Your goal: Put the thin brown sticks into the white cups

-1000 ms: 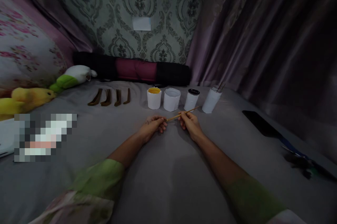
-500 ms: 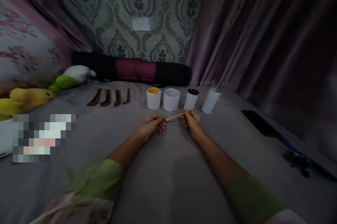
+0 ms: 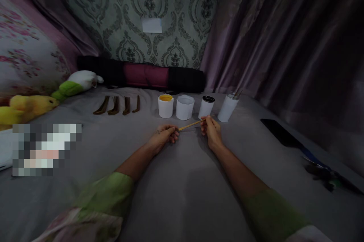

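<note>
A thin yellow stick, probably a paintbrush (image 3: 191, 124), lies slanted between my two hands just above the grey sheet (image 3: 182, 189). My left hand (image 3: 165, 135) is closed in a pinch at its lower left end. Near its upper right end my right hand (image 3: 212, 132) pinches the shaft with curled fingers. Behind the hands stands a row of white cups: one with yellow paint (image 3: 165, 106), a wide white one (image 3: 185, 107), one with a dark top (image 3: 206, 107), and a tilted one (image 3: 228, 108) holding thin sticks.
Several brown curved pieces (image 3: 116, 105) lie in a row at the back left. A dark and magenta bolster (image 3: 142, 74) rests against the wall. Plush toys, a yellow one (image 3: 28, 107) among them, sit at the left. A black phone (image 3: 280, 134) lies on the right by the curtain.
My right hand has slid a little to the right along the stick, toward its far end. The left hand has stayed in place.
</note>
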Tool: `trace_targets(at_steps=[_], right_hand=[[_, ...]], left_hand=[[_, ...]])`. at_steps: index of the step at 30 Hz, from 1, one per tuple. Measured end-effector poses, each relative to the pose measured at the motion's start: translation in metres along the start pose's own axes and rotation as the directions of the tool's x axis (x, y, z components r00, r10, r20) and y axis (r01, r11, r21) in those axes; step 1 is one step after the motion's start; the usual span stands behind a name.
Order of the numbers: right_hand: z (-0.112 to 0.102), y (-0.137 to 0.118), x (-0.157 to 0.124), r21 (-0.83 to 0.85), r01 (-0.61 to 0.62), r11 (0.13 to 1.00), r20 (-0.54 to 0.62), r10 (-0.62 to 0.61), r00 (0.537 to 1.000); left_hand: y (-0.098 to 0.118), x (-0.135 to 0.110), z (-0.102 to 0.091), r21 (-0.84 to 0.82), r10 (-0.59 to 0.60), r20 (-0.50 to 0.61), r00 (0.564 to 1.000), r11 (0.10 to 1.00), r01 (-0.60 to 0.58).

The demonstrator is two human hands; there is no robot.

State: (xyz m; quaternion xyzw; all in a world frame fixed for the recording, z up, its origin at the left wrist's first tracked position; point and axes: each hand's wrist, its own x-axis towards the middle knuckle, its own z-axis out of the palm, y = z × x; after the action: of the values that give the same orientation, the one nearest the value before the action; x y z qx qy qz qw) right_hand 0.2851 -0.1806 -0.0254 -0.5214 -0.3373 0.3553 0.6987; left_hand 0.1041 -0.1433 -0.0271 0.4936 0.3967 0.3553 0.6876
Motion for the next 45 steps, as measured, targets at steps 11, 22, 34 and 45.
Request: trace_targets(at_steps=[11,22,34,45], right_hand=[[-0.005,0.002,0.006,0.024,0.051,0.998,-0.108,-0.048,0.993],[-0.009,-0.001,0.007,0.004,0.079,0.997,-0.161,-0.077,0.984],[-0.012,-0.011,0.001,-0.068,0.024,0.997,-0.143,-0.034,0.989],[-0.021,-0.015,-0.003,-0.089,-0.036,0.995,-0.131,0.024,0.991]], left_hand=[[-0.001,0.0,0.0,0.004,0.007,-0.004,1.0,1.0,-0.007],[0.0,-0.001,0.0,0.001,0.027,0.009,1.0,1.0,-0.027],[-0.003,0.001,-0.005,-0.073,0.037,0.015,0.999,0.997,-0.036],[-0.003,0.001,-0.006,-0.1,0.02,0.006,1.0,0.995,-0.02]])
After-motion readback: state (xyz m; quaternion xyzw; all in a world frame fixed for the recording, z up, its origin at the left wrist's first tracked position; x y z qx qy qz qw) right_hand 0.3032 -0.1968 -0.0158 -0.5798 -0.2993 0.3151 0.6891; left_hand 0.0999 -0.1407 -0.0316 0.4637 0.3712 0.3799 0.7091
